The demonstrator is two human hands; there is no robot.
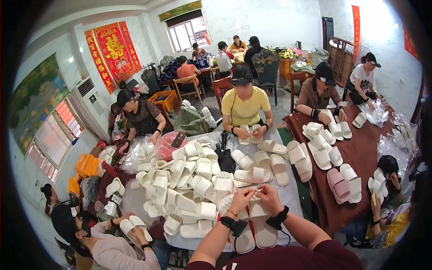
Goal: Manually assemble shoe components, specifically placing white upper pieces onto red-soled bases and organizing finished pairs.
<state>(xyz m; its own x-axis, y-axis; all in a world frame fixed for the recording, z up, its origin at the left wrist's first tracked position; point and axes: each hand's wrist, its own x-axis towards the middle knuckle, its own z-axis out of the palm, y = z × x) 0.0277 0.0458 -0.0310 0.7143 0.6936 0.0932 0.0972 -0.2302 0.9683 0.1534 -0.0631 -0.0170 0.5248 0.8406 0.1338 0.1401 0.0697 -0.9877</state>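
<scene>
Left hand (pixel 241 196): your fingers are pinched together on something small at the strap of the pair (pixel 252 225); what it is, I cannot tell, it is too small.
Right hand (pixel 269 194): your fingers are closed on the same small spot, touching the left fingertips, so both hands meet over the straps.
Pair: two white slippers lie side by side, touching, soles down, at the near edge of the bench (pixel 292 191), right under your hands; kept close so both wrists can work above them.
Wrists: a dark band sits on each, with a cord hanging from the right one.
Pile (pixel 189 180): loose white slippers are heaped on the left half of the bench, just beside your pair, within easy reach.
Laid pairs (pixel 270 162): beige slippers lie in pairs toward the far right of the bench, apart from the heap, likely sorted.
Far edge: a person in yellow (pixel 245 108) holds another pair (pixel 250 132) against the bench.
Next bench (pixel 360 155): dark red cloth, more white pairs and a pink slipper (pixel 337 184) on it, other people at work.
</scene>
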